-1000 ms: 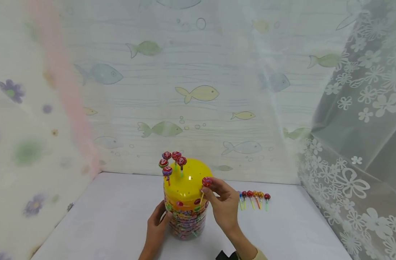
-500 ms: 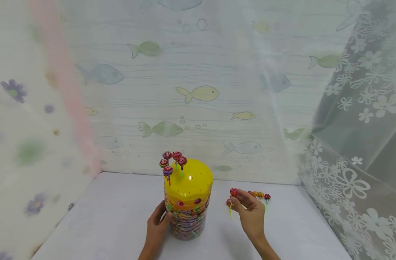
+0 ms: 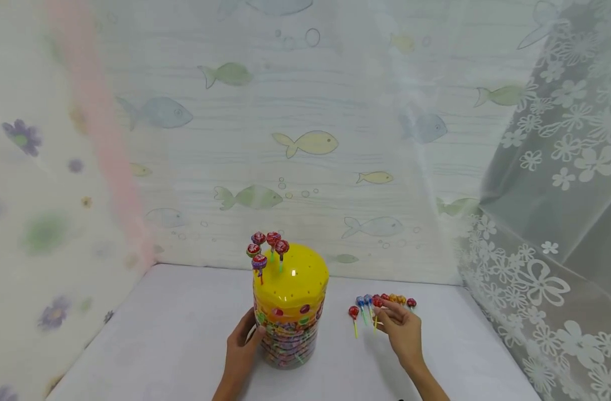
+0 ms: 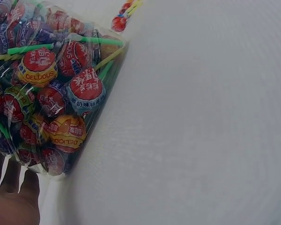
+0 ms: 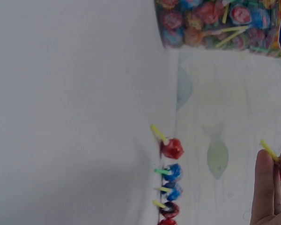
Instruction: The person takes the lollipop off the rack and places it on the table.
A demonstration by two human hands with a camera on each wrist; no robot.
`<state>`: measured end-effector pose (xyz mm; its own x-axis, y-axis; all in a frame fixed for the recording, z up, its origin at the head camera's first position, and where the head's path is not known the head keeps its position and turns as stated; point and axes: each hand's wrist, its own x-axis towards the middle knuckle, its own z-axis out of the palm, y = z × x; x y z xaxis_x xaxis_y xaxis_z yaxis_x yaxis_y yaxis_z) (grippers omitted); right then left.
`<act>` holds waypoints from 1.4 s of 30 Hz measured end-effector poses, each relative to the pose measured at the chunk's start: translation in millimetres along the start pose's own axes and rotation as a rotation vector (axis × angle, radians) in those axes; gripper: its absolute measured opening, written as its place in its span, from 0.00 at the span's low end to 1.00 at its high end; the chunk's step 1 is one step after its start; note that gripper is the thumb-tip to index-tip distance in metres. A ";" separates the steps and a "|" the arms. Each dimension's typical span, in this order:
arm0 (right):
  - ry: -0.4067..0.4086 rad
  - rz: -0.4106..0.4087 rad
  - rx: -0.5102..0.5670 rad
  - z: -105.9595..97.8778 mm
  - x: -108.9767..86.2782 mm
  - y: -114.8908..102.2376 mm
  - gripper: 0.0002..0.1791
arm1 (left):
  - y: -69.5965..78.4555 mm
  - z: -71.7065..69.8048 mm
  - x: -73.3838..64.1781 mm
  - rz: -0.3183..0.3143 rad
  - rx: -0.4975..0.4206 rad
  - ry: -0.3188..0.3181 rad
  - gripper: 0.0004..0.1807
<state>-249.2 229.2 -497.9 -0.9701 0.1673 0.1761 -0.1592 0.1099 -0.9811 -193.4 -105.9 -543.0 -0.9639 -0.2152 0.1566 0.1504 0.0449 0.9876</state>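
A clear jar (image 3: 289,340) packed with wrapped lollipops stands upright on the white table, topped by a yellow lid (image 3: 302,275) with small holes. Several lollipops (image 3: 259,262) stick up from the lid's left side. My left hand (image 3: 242,346) holds the jar low on its left side; in the left wrist view its fingers (image 4: 29,192) lie against the jar's edge. To the right, my right hand (image 3: 405,333) pinches a red lollipop (image 3: 377,301) with a yellow stick between thumb and fingers. It hovers at a row of lollipops, hiding part of them.
The row on the table includes a red lollipop (image 3: 353,312) at its left end, blue ones (image 3: 360,301), orange ones (image 3: 401,299) and a dark red one (image 3: 411,303) at the right. A fish-patterned curtain (image 3: 310,184) hangs behind the table.
My right hand has carried the red lollipop from beside the lid rightward and down to the row on the table. The left hand and the jar have stayed in place.
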 end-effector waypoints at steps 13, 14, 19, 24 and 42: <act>-0.056 0.118 -0.164 -9.1 26.9 29.3 0.16 | 2.5 0.3 0.1 -0.017 -0.011 -0.003 0.34; -0.066 0.123 -0.183 -8.3 28.5 31.7 0.15 | 2.4 0.2 0.0 -0.016 -0.013 -0.003 0.34; -0.104 0.124 -0.255 -2.6 35.6 39.7 0.13 | 2.4 -0.2 0.2 -0.013 -0.016 0.000 0.34; -0.119 0.138 -0.336 2.0 39.3 43.5 0.11 | 2.4 0.3 0.1 -0.019 -0.012 0.001 0.35; -0.194 0.185 -0.416 1.9 35.4 33.9 0.15 | 1.4 0.8 -0.6 -0.018 0.002 0.015 0.35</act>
<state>-289.3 237.1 -525.1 -0.9977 0.0399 -0.0553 0.0677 0.4844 -0.8722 -192.7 -104.8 -541.8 -0.9631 -0.2303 0.1390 0.1325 0.0431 0.9902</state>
